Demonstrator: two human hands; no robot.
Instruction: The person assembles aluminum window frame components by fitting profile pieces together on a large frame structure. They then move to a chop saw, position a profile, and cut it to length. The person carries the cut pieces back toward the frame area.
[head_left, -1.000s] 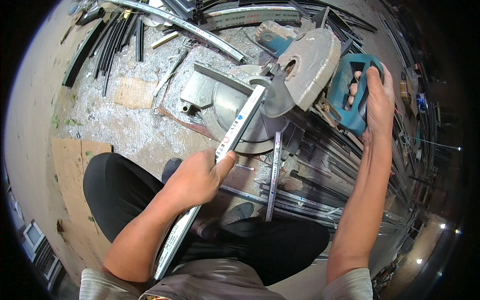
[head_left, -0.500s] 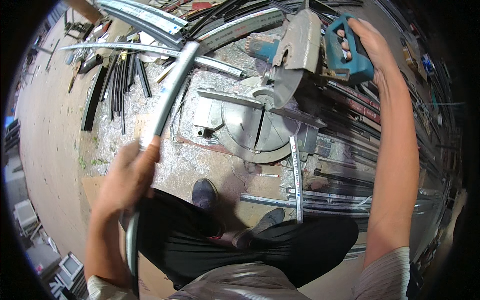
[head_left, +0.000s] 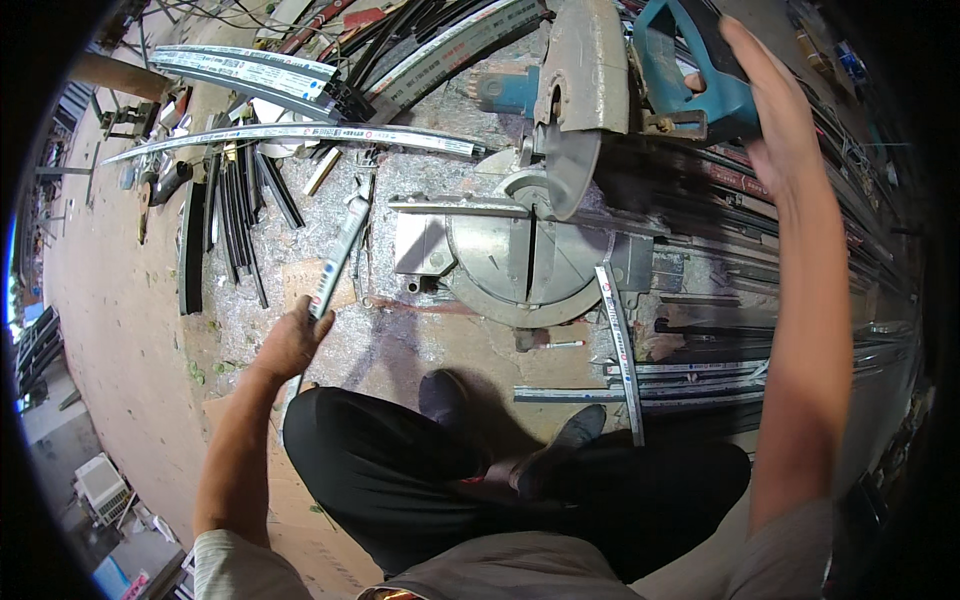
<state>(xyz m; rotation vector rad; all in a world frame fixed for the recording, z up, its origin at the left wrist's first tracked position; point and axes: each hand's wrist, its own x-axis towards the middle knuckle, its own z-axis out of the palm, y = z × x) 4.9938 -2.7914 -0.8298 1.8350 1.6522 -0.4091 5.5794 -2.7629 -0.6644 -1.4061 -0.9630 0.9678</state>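
Observation:
My left hand (head_left: 292,342) is closed around a long, narrow metal profile (head_left: 342,250) with a pale printed film. It slants up and away beside the saw, and its near part runs down past my left knee. My right hand (head_left: 778,110) holds the teal handle (head_left: 722,85) of a miter saw, fingers through the loop. The saw's round blade (head_left: 570,170) hangs raised below its worn metal guard (head_left: 590,75), above the slot in the round silver base (head_left: 490,255). No workpiece lies on that base.
A short profile strip (head_left: 622,350) leans at the base's right front. Long profiles (head_left: 690,370) lie stacked at right. Dark offcuts (head_left: 235,210) and a long film-covered profile (head_left: 300,132) lie far left. A small white marker-like stick (head_left: 562,345) lies before the base, near my shoes (head_left: 442,395).
The profile in my left hand has come down, its far end lower and closer to me. My right hand stays on the saw handle; the blade remains raised. The view has shifted slightly.

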